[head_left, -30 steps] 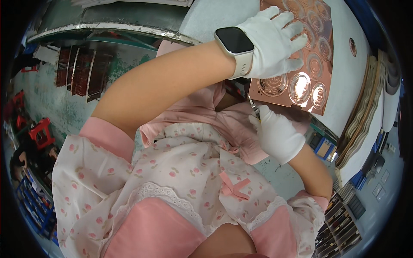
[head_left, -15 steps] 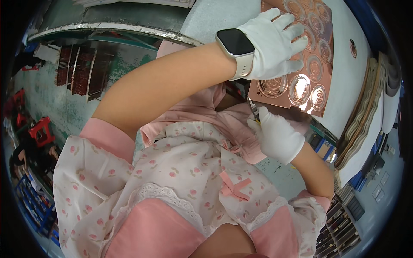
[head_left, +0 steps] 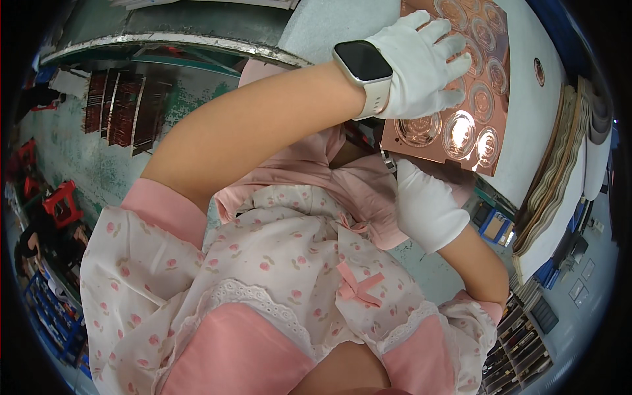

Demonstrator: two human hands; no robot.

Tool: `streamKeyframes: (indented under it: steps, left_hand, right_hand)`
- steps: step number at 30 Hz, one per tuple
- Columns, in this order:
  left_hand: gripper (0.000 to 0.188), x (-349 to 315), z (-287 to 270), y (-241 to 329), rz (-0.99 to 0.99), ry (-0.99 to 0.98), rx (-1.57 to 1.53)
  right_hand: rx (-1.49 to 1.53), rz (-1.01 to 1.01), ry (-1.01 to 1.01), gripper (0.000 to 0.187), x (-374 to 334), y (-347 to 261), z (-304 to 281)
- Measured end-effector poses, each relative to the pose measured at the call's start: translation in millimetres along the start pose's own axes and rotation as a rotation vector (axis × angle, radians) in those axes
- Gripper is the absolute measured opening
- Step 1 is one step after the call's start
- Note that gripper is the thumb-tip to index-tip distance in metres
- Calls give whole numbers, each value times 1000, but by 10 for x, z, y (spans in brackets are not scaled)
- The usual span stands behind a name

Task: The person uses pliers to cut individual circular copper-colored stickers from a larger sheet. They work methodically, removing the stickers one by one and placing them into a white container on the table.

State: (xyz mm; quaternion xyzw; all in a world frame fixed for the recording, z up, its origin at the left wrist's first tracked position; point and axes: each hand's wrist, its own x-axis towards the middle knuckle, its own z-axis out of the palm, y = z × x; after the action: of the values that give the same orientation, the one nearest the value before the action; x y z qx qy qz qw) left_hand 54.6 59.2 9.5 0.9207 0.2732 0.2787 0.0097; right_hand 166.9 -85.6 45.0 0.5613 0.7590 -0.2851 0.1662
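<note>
I'm seeing the right hand [head_left: 431,207] rolling with its gripped metal tool [head_left: 388,160], seemingly changing the working angle beside the copper sheet [head_left: 482,100], far right; the left hand [head_left: 416,71], fingers spread, is resting across it.

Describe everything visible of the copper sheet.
The sheet looks like shiny, coppery metal bearing round ringed shapes, with a dark spot near its lower-left corner. It lies on the pale table, its top cut off by the picture. The spread left grip rests on it; whether the tool touches it is unclear.
</note>
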Motion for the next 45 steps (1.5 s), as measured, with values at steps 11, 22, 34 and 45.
streamKeyframes:
  steps: [11, 22, 34, 45]
  left_hand:
    - [47, 96, -144, -21, 16, -45, -244]
    - [49, 77, -138, -19, 46, -7, -216]
    - [35, -743, -654, 169, -280, -402, -905]
    - [35, -731, -530, 437, -1300, -565, -1647]
  right_hand:
    - [368, -262, -625, 25, 107, -119, 57]
    - [676, 11, 147, 28, 35, 51, 156]
    - [1190, -213, 653, 10, -28, -60, 527]
    - [1519, 231, 922, 8, -32, -169, 906]
